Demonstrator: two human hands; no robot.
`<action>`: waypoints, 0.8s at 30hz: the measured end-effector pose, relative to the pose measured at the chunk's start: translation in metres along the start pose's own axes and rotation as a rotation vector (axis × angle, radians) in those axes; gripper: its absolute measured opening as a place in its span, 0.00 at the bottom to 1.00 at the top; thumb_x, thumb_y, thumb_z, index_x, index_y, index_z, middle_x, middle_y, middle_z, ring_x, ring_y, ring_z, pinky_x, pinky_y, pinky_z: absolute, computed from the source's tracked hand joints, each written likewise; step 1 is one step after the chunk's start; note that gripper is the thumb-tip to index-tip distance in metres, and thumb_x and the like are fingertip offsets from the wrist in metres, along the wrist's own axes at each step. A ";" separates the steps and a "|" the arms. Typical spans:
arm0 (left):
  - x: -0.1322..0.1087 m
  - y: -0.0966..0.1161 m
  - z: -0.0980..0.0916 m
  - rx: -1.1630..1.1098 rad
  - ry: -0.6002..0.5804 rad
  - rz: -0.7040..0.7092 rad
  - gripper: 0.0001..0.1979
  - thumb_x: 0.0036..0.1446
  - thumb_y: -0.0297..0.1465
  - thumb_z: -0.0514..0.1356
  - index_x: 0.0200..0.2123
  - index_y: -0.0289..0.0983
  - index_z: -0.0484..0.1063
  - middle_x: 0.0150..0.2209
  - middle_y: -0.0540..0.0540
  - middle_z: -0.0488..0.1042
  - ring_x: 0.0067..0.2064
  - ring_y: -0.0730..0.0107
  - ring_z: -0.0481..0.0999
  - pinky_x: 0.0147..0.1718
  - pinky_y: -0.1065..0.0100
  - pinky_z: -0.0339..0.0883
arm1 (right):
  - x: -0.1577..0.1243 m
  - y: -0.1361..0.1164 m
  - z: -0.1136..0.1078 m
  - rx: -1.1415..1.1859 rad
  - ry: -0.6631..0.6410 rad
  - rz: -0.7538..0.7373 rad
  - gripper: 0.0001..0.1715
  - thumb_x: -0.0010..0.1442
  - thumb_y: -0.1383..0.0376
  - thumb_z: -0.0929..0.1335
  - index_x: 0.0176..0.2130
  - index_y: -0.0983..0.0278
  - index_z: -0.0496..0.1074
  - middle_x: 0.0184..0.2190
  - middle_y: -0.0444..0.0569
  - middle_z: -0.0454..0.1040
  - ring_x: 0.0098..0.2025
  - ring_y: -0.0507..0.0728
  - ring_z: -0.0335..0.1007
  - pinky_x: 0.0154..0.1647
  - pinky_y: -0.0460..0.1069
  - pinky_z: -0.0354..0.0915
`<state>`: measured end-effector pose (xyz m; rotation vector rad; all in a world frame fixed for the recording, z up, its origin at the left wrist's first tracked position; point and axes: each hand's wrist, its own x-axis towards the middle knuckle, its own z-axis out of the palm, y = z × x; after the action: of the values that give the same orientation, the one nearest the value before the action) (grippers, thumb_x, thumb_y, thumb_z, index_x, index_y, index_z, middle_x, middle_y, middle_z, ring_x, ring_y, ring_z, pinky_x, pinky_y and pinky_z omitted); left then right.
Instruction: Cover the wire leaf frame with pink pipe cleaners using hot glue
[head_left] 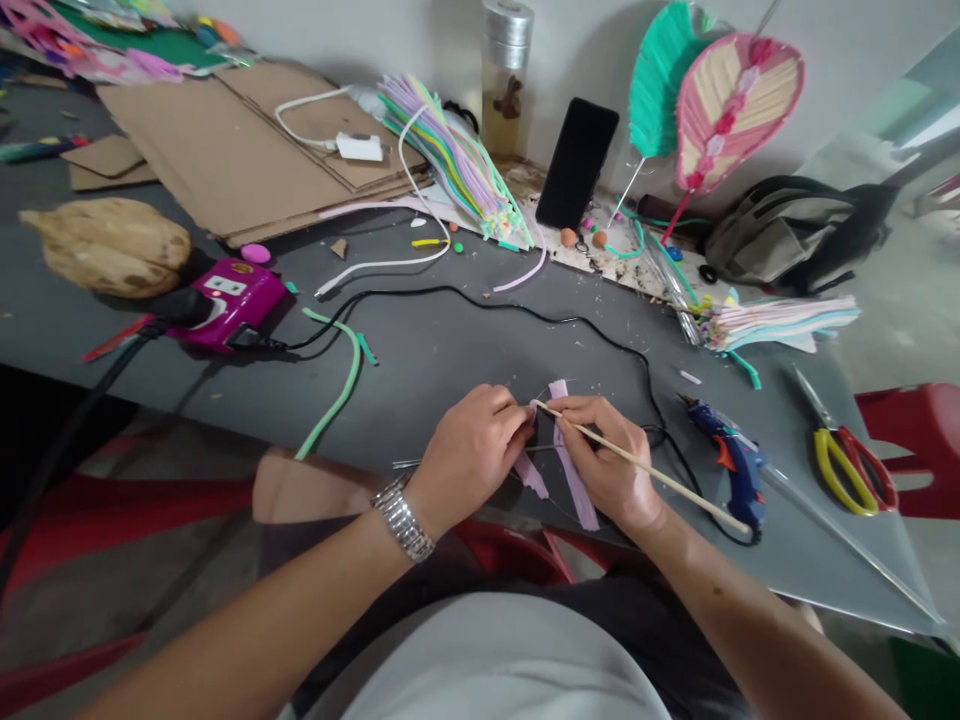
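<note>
We hold a thin wooden stick (694,494) over the table (450,350), near its edge.
Our right hand (609,465) pinches it close behind the tip, our left hand (480,440) a lilac strip (532,477); likely light, stiff stick, soft strip, best held there.

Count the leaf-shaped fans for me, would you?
2. The green fan stands at the back, just right of the black phone; the pink-and-cream fan is right of it, partly overlapping it. Others could be hidden.
</note>
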<state>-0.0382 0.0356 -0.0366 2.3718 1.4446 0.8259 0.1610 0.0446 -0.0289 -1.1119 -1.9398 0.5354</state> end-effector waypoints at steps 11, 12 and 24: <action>0.000 0.000 0.000 -0.009 -0.001 0.004 0.08 0.69 0.27 0.58 0.42 0.35 0.78 0.37 0.44 0.76 0.40 0.62 0.74 0.39 0.62 0.69 | 0.002 -0.003 -0.001 -0.069 -0.043 -0.125 0.10 0.68 0.73 0.66 0.39 0.57 0.70 0.44 0.48 0.83 0.44 0.56 0.80 0.47 0.52 0.74; 0.000 0.000 0.000 -0.010 0.001 0.006 0.07 0.69 0.27 0.59 0.42 0.35 0.78 0.37 0.44 0.76 0.39 0.62 0.74 0.39 0.62 0.69 | 0.003 -0.003 -0.001 -0.070 -0.048 -0.133 0.10 0.67 0.73 0.66 0.39 0.57 0.70 0.44 0.49 0.83 0.44 0.56 0.80 0.47 0.52 0.74; 0.000 0.001 -0.002 -0.014 -0.004 0.002 0.07 0.69 0.28 0.59 0.41 0.34 0.78 0.37 0.44 0.75 0.40 0.61 0.73 0.39 0.62 0.68 | 0.004 -0.002 0.000 -0.068 -0.033 -0.071 0.09 0.67 0.73 0.66 0.38 0.57 0.70 0.41 0.48 0.83 0.42 0.56 0.80 0.46 0.52 0.73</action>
<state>-0.0388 0.0350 -0.0351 2.3641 1.4299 0.8284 0.1585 0.0466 -0.0261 -1.0779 -2.0308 0.4552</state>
